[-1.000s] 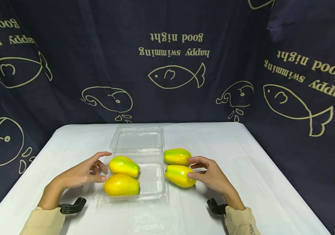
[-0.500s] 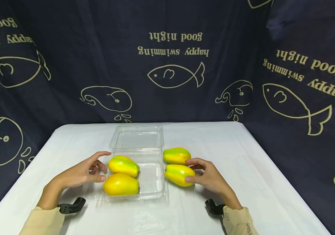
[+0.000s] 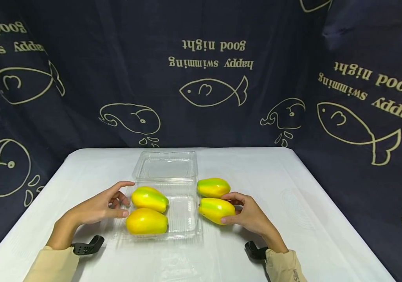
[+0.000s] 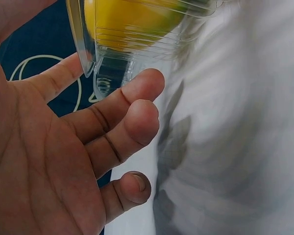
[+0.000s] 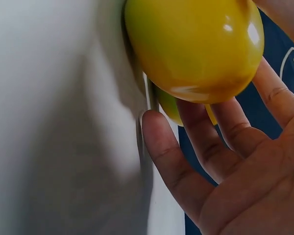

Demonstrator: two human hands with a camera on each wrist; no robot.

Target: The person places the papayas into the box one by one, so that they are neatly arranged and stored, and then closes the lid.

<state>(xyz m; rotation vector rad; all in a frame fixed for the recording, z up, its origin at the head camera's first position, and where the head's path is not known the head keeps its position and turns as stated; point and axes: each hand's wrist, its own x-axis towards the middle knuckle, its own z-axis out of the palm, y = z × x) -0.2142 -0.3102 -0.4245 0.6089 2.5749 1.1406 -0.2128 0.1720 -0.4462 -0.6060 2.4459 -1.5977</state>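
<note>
while the left hand (image 3: 96, 206) is spread by the left rim of an open, clear plastic container (image 3: 181, 215), two glossy, oblong yellow-green fruits (image 3: 146, 221) lie inside; just right of it, on the white surface (image 3: 320, 235), a matching pair (image 3: 212, 187) sits, the nearer fruit (image 3: 214, 210) pinched by the right hand (image 3: 251, 214).

Two in, two out

A clear plastic container (image 3: 181, 213) lies open, its lid (image 3: 165, 167) folded out behind. In the container's left half lie a yellow-green papaya (image 3: 149, 199) and, nearer, a yellower papaya (image 3: 146, 221). Just outside, right, a far papaya (image 3: 213, 187) and a near papaya (image 3: 215, 210), both yellow streaked green, lie lengthwise; whether they touch is hard to tell.
</note>
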